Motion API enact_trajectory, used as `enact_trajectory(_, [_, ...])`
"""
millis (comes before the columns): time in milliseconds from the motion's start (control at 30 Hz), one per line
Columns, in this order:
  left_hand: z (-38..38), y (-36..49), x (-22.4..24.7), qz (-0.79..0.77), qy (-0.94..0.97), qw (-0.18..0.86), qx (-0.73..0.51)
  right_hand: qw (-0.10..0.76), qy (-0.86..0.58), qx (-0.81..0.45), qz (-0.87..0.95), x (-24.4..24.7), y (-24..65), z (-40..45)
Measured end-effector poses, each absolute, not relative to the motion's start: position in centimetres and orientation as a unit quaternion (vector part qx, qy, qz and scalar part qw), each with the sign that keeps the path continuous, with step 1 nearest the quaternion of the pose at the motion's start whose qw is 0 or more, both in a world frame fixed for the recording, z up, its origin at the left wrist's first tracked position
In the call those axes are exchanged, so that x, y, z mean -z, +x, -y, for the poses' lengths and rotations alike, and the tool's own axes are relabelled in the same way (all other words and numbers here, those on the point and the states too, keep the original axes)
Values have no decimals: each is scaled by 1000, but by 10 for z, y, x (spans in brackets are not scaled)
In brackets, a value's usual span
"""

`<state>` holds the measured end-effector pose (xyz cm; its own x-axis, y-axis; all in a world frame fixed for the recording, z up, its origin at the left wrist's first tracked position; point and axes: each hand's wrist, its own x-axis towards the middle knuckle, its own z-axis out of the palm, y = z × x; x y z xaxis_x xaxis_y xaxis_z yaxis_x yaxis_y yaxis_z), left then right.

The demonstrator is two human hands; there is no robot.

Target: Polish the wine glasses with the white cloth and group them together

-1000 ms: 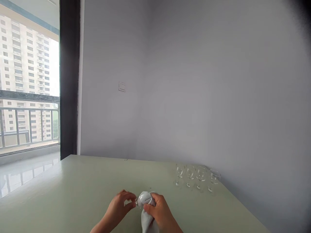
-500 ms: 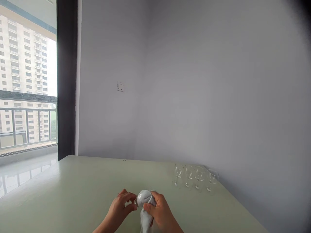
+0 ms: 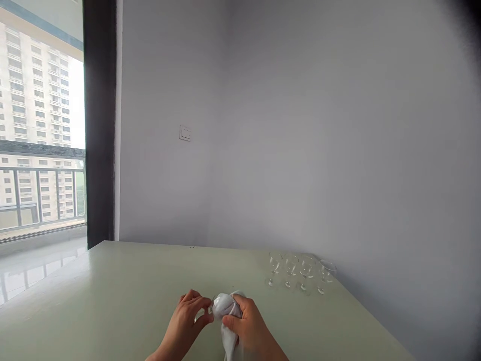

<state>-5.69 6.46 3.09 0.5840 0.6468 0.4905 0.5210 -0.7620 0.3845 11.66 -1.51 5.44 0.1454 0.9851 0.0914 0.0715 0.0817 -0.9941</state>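
A glass (image 3: 212, 307) lies on its side between my hands near the table's front, most of it hidden by a white cloth (image 3: 224, 306). The fingers of my left hand (image 3: 191, 317) pinch its stem or foot from the left. My right hand (image 3: 248, 323) grips the bunched cloth around the bowl, thumb in front, and a loose end of cloth hangs down below. Several clear stemmed glasses stand upright in a row at the table's back right, among them the leftmost glass (image 3: 275, 264) and the rightmost glass (image 3: 326, 271).
The pale green table (image 3: 143, 281) reaches back to a grey wall (image 3: 278, 125) with a light switch (image 3: 184, 133). At the left are a dark door frame (image 3: 100, 125) and a balcony railing (image 3: 45, 170).
The hanging end of the cloth has swung slightly right. Both hands keep their hold on the glass and cloth, almost in place. The view has shifted a little.
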Motion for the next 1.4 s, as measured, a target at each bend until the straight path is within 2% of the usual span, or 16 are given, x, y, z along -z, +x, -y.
enact_trajectory(167, [-59, -60, -32, -327, 881, -68, -333, 614, -448, -530, 374, -43, 102, 8])
enact_trajectory(267, [-63, -65, -39, -314, 891, -41, -326, 597, -430, -546, 402, -44, 103, 9])
enact_trajectory(400, [-69, -66, -39, -284, 908, 27, -307, 531, -480, -474, 513, -47, 112, 9])
enact_trajectory(500, [-65, -61, -34, -287, 901, -32, -325, 569, -487, -473, 463, -46, 111, 6])
enact_trajectory(600, [-59, -58, -31, -296, 882, -114, -350, 613, -450, -525, 384, -44, 105, 4])
enact_trajectory(667, [-59, -59, -33, -294, 882, -117, -348, 616, -427, -547, 374, -45, 104, 5])
enact_trajectory(833, [-66, -64, -37, -297, 907, 34, -296, 540, -476, -490, 492, -54, 111, 15])
enact_trajectory(900, [-67, -63, -36, -305, 905, 52, -292, 539, -501, -461, 497, -55, 111, 16])
enact_trajectory(1033, [-64, -61, -33, -310, 890, -69, -327, 611, -450, -532, 376, -50, 103, 10])
enact_trajectory(1100, [-65, -63, -34, -298, 895, -96, -318, 628, -407, -568, 343, -49, 100, 10])
enact_trajectory(1233, [-69, -71, -44, -288, 915, 17, -282, 532, -481, -522, 462, -57, 105, 23])
enact_trajectory(1333, [-67, -73, -53, -296, 913, 131, -249, 426, -561, -408, 581, -65, 118, 36])
enact_trajectory(1400, [-62, -71, -55, -289, 902, 227, -228, 351, -550, -315, 689, -70, 127, 41])
